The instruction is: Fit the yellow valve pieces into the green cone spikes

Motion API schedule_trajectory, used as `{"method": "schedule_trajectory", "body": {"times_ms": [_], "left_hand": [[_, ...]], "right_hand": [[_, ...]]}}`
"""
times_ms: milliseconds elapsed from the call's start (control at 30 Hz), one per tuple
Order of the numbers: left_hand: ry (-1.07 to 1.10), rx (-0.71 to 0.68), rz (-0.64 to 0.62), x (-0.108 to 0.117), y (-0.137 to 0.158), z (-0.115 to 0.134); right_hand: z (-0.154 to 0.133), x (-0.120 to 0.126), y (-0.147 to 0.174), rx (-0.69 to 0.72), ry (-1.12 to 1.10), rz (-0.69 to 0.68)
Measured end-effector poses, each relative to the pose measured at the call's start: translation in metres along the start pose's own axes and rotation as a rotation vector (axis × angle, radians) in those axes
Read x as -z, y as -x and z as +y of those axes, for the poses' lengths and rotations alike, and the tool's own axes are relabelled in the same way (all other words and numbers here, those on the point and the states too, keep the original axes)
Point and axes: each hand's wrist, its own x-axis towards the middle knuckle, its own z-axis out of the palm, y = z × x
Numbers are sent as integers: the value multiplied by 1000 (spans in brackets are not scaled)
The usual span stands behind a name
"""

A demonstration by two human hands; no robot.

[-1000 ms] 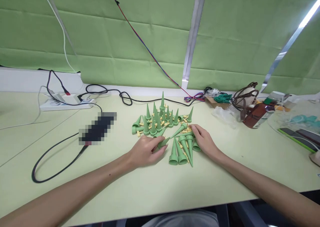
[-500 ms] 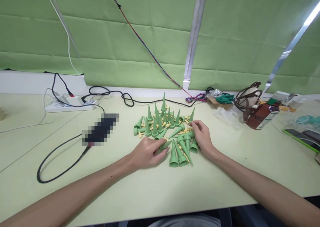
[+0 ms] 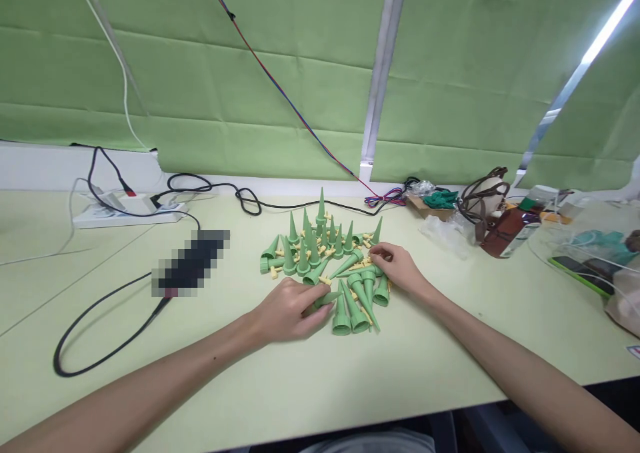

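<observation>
My left hand is closed around a green plastic watering spike, its pointed end sticking out to the right past the fingertips. A yellow valve piece lies just above those fingers. At the right side of the pile, my right hand has thumb and fingers pinched together beside several yellow pieces; whatever is between the fingertips is hidden. Between and beyond the hands, more green spikes stand upright, such as the tall one. Others lie on their sides, including one with its hollow end facing me.
A dark pixelated device with a black cable lies left on the table. Behind it is a white power strip. To the right are clear plastic wrap, a brown bottle and a green-edged phone.
The whole view has shifted slightly, so the table things appear further left. The spike in my left hand sits a little lower and flatter. My right hand keeps its place at the pile.
</observation>
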Motion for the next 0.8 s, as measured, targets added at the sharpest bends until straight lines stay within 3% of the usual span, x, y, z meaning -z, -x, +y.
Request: {"method": "schedule_trajectory", "body": {"times_ms": [567, 800], "left_hand": [[3, -8, -17, 0, 0, -1], [4, -8, -14, 0, 0, 0]], "right_hand": [[0, 7, 2, 125, 127, -71], [-4, 7, 5, 248, 108, -95]]}}
